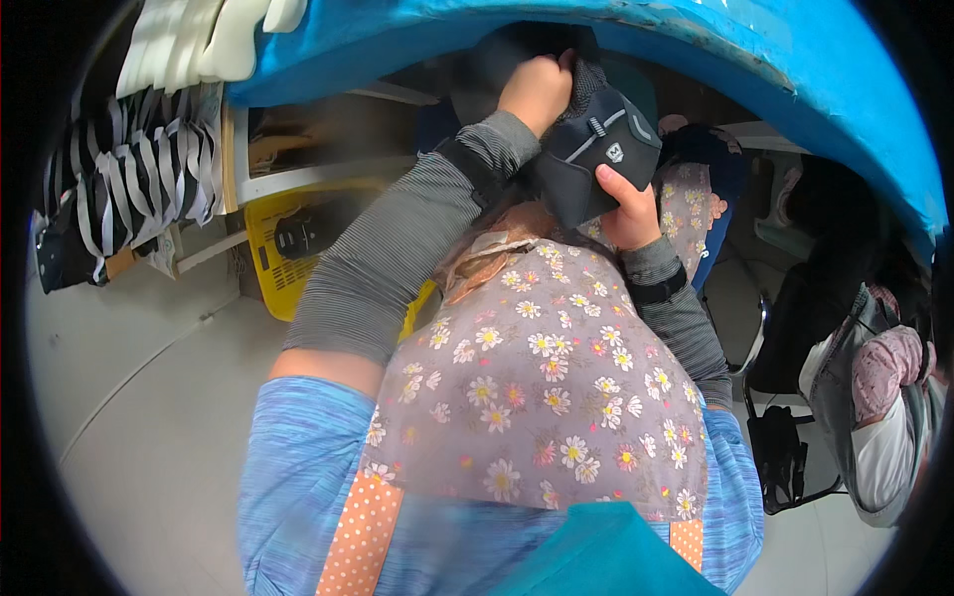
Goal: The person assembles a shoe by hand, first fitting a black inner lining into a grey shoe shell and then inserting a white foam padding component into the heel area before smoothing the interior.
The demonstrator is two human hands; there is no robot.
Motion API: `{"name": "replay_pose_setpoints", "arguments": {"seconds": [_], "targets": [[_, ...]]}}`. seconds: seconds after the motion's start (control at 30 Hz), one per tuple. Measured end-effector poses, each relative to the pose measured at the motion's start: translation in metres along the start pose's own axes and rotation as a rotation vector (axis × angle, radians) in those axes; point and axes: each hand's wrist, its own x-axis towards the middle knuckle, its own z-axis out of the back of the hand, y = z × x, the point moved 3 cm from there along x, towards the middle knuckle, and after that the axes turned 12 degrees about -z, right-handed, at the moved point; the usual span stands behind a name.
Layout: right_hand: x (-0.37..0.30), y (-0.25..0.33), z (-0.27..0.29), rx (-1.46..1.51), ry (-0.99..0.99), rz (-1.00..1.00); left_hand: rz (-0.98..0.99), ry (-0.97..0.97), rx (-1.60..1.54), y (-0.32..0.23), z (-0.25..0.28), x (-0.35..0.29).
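A small black fabric pouch (586, 164) with grey piping, a pale shield-shaped emblem and a dark mesh part at its upper edge is held up over my lap. My left hand (537, 94) is closed at the mesh edge, its fingertips partly hidden behind the cloth. Lower down, my right hand (631, 209) grips the pouch's side near its bottom, thumb on the front and fingers behind. Dark material lies beyond the pouch, under the table edge, too shadowed to make out.
A blue-covered table edge (795, 65) curves across the top. At left hang black and white straps (149, 189) below white pieces (189, 45). A yellow basket (268, 268) holds a black item (308, 230). Another person's pink sleeve (889, 368) shows at right, by a chair.
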Motion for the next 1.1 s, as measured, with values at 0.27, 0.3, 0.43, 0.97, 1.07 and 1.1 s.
{"name": "replay_pose_setpoints", "arguments": {"seconds": [0.27, 0.3, 0.43, 0.97, 1.07, 1.1], "targets": [[-0.011, 0.003, -0.004, 0.027, 0.065, 0.0, -0.189, -0.135, 0.116, -0.034, 0.037, -0.008], [-0.008, 0.001, 0.002, 0.06, 0.043, -0.054, -0.219, -0.086, 0.182, -0.027, 0.03, -0.008], [0.0, 0.0, 0.011, 0.085, 0.015, -0.052, -0.131, -0.03, 0.145, -0.011, 0.011, -0.003], [0.003, -0.001, 0.014, 0.106, 0.009, -0.1, 0.104, -0.101, -0.098, -0.015, 0.019, -0.01], [-0.008, 0.004, -0.004, 0.106, 0.019, -0.008, 0.034, -0.088, -0.024, -0.023, 0.03, -0.009], [-0.006, 0.004, -0.001, 0.133, 0.002, -0.007, 0.028, -0.061, -0.005, -0.026, 0.03, -0.006]]}}
